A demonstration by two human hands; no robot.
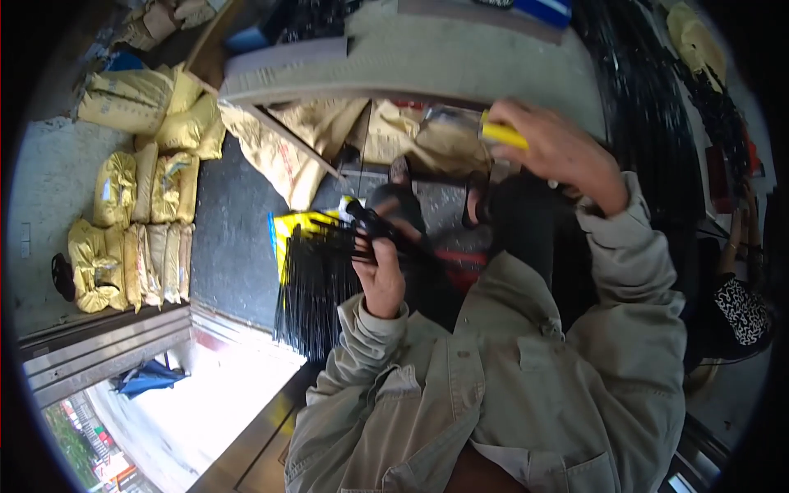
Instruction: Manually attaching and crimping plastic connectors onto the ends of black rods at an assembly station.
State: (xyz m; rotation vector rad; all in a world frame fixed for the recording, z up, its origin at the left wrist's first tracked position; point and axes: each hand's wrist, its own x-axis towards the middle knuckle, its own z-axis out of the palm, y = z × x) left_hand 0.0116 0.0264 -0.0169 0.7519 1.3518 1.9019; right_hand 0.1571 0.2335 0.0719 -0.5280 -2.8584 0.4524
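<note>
My left hand (383, 281) is closed round one end of a bundle of thin black strands (311, 283), which fan out and hang down to the left of my lap. What the strands are made of, I cannot tell. Farther to the right, my right hand (552, 149) grips a tool by its yellow handle (504, 134), just in front of the table's near edge. The tool's greyish far end is smeared by motion, so its kind does not show. Below the strands' held end lies something yellow and blue (297, 223), partly covered by them.
A grey-topped table (477, 62) stands ahead, with brown sacking (288, 140) beneath it. Filled tan sacks (152, 185) are stacked at the left. Long black strands (633, 90) hang at the right, near another person's patterned clothing (741, 311). A bright doorway (222, 394) opens at lower left.
</note>
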